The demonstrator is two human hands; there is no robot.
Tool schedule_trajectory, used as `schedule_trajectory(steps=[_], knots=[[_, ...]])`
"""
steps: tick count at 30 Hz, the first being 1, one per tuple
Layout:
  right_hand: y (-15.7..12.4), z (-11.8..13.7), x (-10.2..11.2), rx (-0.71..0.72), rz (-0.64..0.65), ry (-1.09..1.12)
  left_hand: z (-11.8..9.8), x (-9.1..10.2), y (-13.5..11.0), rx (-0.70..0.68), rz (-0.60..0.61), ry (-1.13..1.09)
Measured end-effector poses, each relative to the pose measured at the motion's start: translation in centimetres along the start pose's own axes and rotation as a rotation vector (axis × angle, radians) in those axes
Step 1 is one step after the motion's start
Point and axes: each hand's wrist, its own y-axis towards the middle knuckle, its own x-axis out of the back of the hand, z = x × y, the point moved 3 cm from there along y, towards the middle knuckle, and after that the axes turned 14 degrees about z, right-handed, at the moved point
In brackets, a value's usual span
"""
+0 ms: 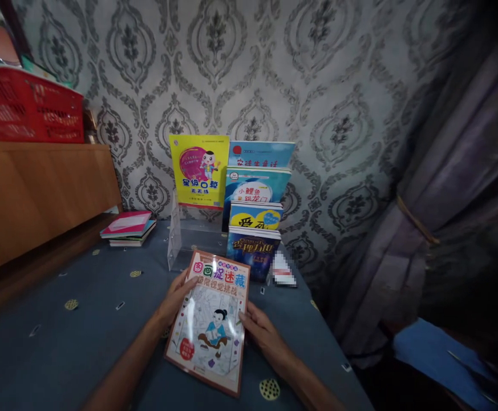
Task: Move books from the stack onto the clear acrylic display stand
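Note:
A children's picture book (210, 325) with an orange border and a cartoon child on its cover is held between both hands over the blue cloth. My left hand (175, 297) grips its left edge, fingers curled on the cover. My right hand (259, 330) holds the right edge, thumb on the cover. Just beyond stands a clear acrylic tiered book stand (180, 237). A yellow book (199, 170) stands in its back left slot and several blue books (255, 220) fill the right side in steps.
A blue patterned cloth (81, 297) covers the table. A small stack of books (129, 227) lies at the left by a wooden cabinet (30, 194) topped with a red basket (26, 105). Patterned wallpaper is behind; a dark curtain (458, 188) hangs at the right.

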Motion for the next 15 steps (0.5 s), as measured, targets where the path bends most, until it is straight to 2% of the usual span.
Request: schedule_trajectory(steps=[4,9,11,15], knots=[[0.6,1.3,-0.2,-0.058,0.024,-0.145,-0.5,1.0,0.1,-0.017,-0.040,0.051],[2.2,3.1,-1.0,-0.070,0.109,-0.174,-1.6,3.0,-0.2,-0.008,-0.082,0.142],[3.0,3.6,-1.3,-0.053,0.137,-0.199,-2.5,3.6,-0.6,-0.008,-0.043,0.226],[4.1,4.0,-1.7,-0.018,0.159,-0.274,-4.9,4.2,-1.6,0.014,0.125,0.441]])
